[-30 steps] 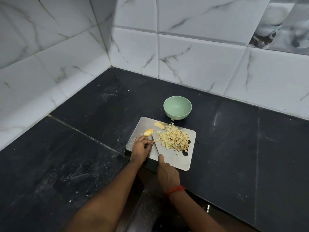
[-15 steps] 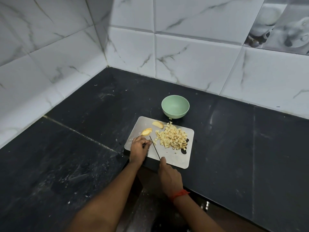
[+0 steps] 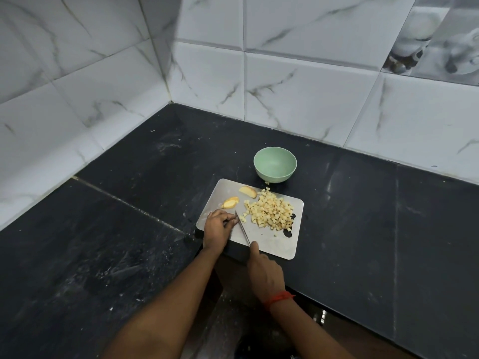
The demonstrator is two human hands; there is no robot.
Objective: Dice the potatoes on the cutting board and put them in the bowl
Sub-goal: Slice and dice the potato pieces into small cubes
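Two potato wedges (image 3: 230, 202) lie uncut at the far left of the cutting board (image 3: 274, 244), close together but apart. Pile of diced potato (image 3: 269, 212) sits on the board's right half, its far edge near the green bowl (image 3: 275, 164), which stands on the dark counter (image 3: 363, 216) just beyond the board. My right hand (image 3: 264, 273) grips the knife (image 3: 243, 230), forefinger stretched toward the blade; the tip points away from me. My left hand (image 3: 216, 230) rests on the board, fingers curled right against the blade; what lies under them is hidden, so I cannot tell whether they pinch anything.
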